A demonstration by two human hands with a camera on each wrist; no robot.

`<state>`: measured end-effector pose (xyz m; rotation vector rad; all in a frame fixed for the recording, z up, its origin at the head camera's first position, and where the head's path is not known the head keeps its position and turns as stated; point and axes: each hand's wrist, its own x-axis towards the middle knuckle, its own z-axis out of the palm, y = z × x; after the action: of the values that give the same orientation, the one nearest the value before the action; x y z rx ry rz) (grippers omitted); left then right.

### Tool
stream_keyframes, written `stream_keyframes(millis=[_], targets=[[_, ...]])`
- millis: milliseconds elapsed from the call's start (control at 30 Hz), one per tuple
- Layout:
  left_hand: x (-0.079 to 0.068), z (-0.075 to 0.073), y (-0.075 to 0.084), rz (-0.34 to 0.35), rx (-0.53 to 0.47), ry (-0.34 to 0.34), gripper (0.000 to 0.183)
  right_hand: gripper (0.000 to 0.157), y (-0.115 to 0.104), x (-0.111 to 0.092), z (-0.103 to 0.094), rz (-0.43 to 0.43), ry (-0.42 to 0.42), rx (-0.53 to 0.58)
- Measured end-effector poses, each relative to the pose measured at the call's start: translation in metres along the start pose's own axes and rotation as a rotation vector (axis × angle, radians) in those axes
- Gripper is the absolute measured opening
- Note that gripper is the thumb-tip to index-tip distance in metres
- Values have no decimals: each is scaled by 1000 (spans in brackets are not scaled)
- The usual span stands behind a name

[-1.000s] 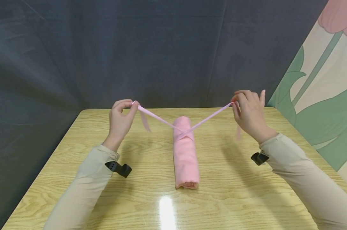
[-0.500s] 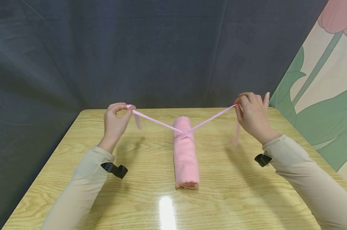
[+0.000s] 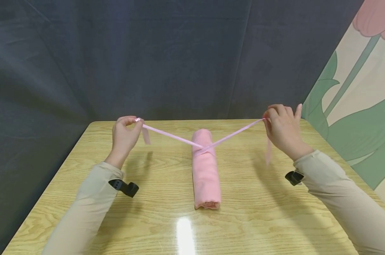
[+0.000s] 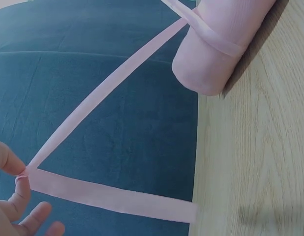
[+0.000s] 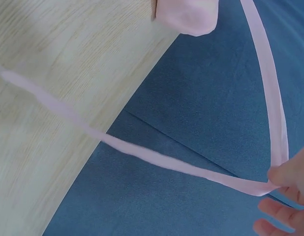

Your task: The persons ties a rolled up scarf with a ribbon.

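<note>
A dark curtain (image 3: 167,60) fills the background, and before it stands the wood-grain counter (image 3: 250,219); only the head view shows, at the right side, a panel (image 3: 364,131) painted with a pink tulip and green leaves. The pink cloth roll (image 3: 206,179) lies lengthwise on the counter, between the two hands. The left hand (image 3: 123,140) and the right hand (image 3: 285,131) are raised well apart, and each pinches the pink ribbon (image 3: 170,135), thumb and finger pressed together upon it. Its two strands cross on top of the roll, nearer to the far end. The left wrist view shows the left loose tail broad and flat; in the right wrist view the right tail looks long and narrow, with its end blurred. Below each hand sits a small black wrist device (image 3: 131,189).
</note>
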<state>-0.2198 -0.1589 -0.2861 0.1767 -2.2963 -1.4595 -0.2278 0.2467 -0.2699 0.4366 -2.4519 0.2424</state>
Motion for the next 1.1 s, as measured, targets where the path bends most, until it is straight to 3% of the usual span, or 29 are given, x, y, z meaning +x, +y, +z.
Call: stream_keyframes(millis=[300, 800, 1100], targets=[[1, -9, -4, -11, 168, -124, 36, 5, 5, -2, 1, 19, -52, -8], [-2, -19, -10, 113, 458, -141, 34, 10, 10, -5, -1, 36, -82, -32], [-5, -21, -16, 154, 630, -188, 31, 9, 19, -8, -2, 48, -126, -58]])
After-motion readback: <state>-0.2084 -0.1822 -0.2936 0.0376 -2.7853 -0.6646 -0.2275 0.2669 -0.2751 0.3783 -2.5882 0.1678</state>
